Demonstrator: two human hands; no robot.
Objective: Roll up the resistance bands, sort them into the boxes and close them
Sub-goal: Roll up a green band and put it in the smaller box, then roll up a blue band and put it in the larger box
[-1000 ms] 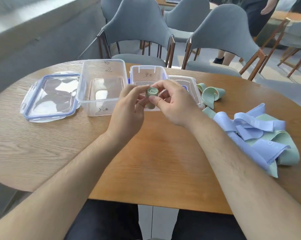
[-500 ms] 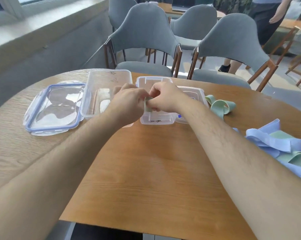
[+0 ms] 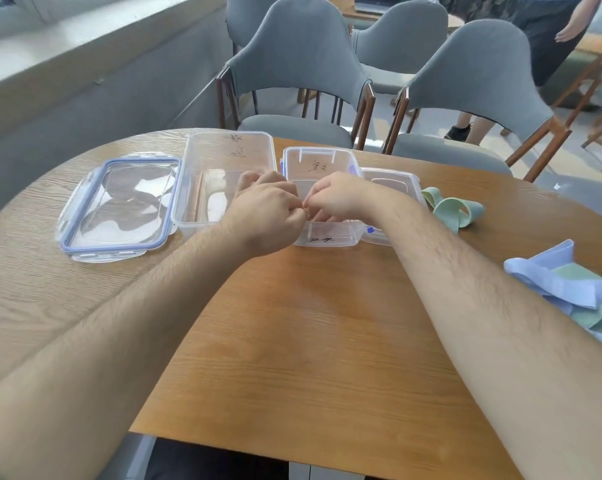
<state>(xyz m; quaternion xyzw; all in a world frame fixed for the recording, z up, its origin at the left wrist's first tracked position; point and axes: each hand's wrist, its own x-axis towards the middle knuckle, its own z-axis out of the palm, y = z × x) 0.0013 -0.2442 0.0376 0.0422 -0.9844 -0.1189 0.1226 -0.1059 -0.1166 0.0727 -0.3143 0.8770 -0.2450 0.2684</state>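
Both hands meet over the small clear box [image 3: 322, 237], which stands open at the table's far middle. My left hand [image 3: 268, 211] and my right hand [image 3: 334, 199] have their fingers curled round a rolled green band, almost wholly hidden between them. A larger clear box [image 3: 223, 150] stands open just left of the small one. A loose green band [image 3: 453, 207] lies to the right of the boxes. A heap of blue and green bands [image 3: 566, 289] lies at the right edge.
The large lid with a blue rim [image 3: 119, 209] lies flat at the far left. A smaller lid [image 3: 393, 183] lies behind my right wrist. Grey chairs [image 3: 299, 64] stand beyond the table, and a person stands at the far right.
My hands carried the rolled green band forward and down, from in front of the boxes to over the small box. The roll, plainly visible a second ago, is hidden by my fingers.
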